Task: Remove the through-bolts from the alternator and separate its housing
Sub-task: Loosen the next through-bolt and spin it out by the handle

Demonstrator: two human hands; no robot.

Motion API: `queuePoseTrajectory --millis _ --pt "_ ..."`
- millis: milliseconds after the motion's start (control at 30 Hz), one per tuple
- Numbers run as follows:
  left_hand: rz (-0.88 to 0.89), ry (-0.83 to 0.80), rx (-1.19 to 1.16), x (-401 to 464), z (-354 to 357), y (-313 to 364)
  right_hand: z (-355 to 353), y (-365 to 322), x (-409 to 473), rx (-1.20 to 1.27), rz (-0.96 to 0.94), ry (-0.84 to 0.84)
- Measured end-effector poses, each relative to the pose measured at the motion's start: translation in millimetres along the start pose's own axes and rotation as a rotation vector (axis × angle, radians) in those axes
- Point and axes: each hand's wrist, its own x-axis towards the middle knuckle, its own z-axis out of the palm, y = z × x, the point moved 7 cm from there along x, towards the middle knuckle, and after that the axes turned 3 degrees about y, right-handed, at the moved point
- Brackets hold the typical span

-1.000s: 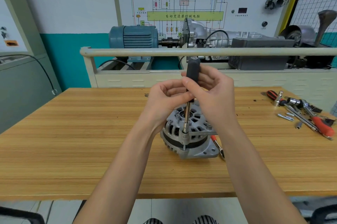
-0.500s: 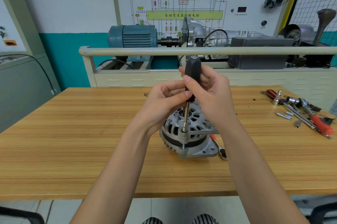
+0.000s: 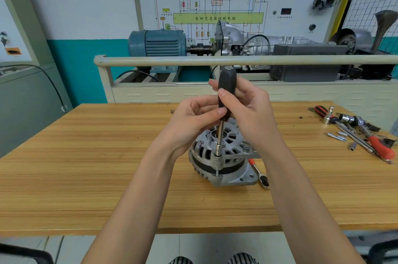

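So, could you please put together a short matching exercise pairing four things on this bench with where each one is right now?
Things:
1. nut driver
2. alternator
3. small ratchet
4. loose tools

Places:
A. spread at the table's far right
B. lying flat beside the alternator's right flange
C. upright, gripped by the left hand and right hand
D. standing on the wooden table, middle, under both hands

Pairs: 1-C, 2-D, 3-B, 4-A
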Motion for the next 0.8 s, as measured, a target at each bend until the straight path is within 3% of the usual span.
queuePoseTrajectory --millis 167,267,367,467,633,800 --pt "0.086 0.176 0.09 2.3 -8.7 2.0 -2.4 -4.9 -2.5 -0.099 -0.069 0.095" --pt "0.078 0.133 0.09 1.0 -5.0 4.2 -3.6 -2.8 -2.9 -0.073 -0.045 0.128" --pt "0.021 0.019 0.015 -1.7 0.7 3.1 -0.2 2.1 -1.2 -0.01 0.016 0.048" --pt "0.048 0.078 0.021 -0.9 -3.6 4.7 3.4 2.6 -1.2 -0.008 0.024 0.0" --pt "0.109 0.192 0.095 1.6 -7.5 5.2 -1.1 -2.3 -3.4 -0.136 -0.05 0.148" --pt "0.053 0.015 0.023 -1.9 2.6 3.6 1.7 2.2 -1.9 -0.049 0.022 0.058"
